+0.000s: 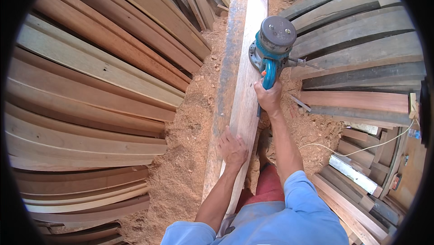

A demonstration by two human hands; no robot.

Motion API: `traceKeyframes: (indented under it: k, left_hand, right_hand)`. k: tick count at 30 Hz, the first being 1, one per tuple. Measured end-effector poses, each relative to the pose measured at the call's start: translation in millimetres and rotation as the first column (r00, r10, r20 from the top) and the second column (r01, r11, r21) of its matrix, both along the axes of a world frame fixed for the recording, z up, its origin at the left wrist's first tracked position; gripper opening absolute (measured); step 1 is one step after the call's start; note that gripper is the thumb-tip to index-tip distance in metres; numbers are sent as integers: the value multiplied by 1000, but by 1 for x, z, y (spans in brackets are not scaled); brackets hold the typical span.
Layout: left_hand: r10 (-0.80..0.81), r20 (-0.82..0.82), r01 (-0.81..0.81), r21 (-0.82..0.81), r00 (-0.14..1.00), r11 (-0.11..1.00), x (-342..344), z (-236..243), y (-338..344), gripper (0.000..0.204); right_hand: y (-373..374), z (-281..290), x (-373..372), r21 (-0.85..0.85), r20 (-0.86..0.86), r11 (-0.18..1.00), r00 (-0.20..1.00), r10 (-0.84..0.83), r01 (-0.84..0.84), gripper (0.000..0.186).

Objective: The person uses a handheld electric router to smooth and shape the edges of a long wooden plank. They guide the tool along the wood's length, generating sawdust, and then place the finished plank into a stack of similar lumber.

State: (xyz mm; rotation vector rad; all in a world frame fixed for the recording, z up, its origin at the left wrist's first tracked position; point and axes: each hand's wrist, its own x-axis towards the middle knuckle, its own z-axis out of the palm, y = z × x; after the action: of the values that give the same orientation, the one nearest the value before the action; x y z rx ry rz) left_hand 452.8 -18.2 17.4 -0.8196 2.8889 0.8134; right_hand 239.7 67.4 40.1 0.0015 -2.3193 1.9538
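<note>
A teal handheld router [277, 37] with a round grey top and a round base sits on a long pale wooden board [244, 77]. My right hand [268, 96] is closed around the router's teal handle, on its near side. Lower down the board, my left hand [233, 149] lies on the wood with its fingers stretched out. The board rests lengthwise on a worn, stained work beam [224, 82]. The router's cutting end is hidden by its base and body.
Stacked planks [104, 68] fan out on the left, and greyish planks [352, 41] lie on the right. Sawdust [181, 177] covers the ground around the beam. A thin pale cord [375, 145] runs at the lower right, near a white beam [352, 172].
</note>
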Motion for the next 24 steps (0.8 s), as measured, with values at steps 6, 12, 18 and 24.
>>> traceKeyframes:
  k: [6, 12, 18, 24]
  left_hand:
    - [-12, -29, 12, -7, 1000, 1000, -1, 0, -1, 61]
    - [-21, -8, 21, -33, 1000, 999, 0, -2, -1, 60]
    - [-51, -33, 48, -92, 998, 995, 2, -11, -2, 63]
    - [-40, -16, 39, -34, 999, 999, -4, -5, 0, 61]
  right_hand:
    - [-1, -7, -41, 20, -59, 1000, 998, -9, 10, 35]
    - [-1, -10, -69, 67, -169, 997, 985, -17, 29, 38]
    - [-4, -6, -99, 71, -113, 996, 992, -48, 56, 40]
    - [0, -7, -142, 44, -183, 999, 983, -12, 21, 43]
